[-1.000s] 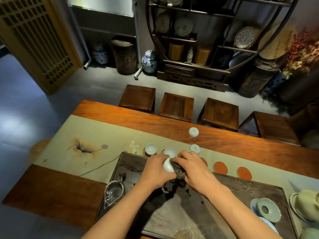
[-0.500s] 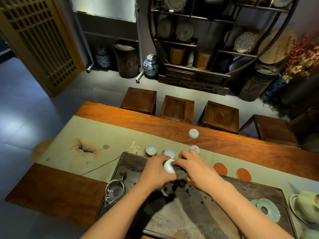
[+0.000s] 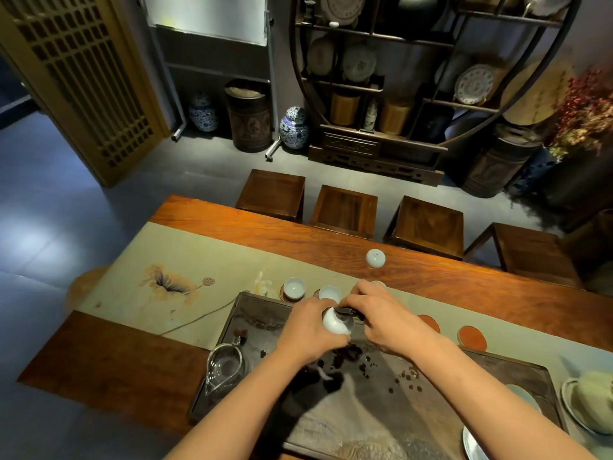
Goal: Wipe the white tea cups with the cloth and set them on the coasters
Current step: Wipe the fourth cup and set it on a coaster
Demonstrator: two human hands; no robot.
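The white cup (image 3: pixel 335 322) sits tipped on its side in my left hand (image 3: pixel 310 327), above the dark tea tray (image 3: pixel 497 376), its mouth turned towards my right hand (image 3: pixel 386 322). Left fingers are curled round the cup's body. Right fingers pinch a dark cloth (image 3: pixel 346 311) and press it in at the rim. I read this as mid-wipe on this cup.

It looks like thin porcelain: light, stiff, glazed and slick, easy to chip against the tray. I'd hold it by the belly and foot, not the lip, and keep the squeeze gentle.

Just beyond my hands, two cups already stand on coasters: one (image 3: pixel 294 287) at the left, another (image 3: pixel 330 293) beside it. A further cup (image 3: pixel 375 258) lies upside down on the wooden table (image 3: pixel 232 224), well apart. Two orange coasters (image 3: pixel 472 337) wait bare on the runner (image 3: pixel 172 247) to the right, with a third (image 3: pixel 430 322) partly hidden behind my right wrist. A glass pitcher (image 3: pixel 225 365) stands at the tray's left corner.
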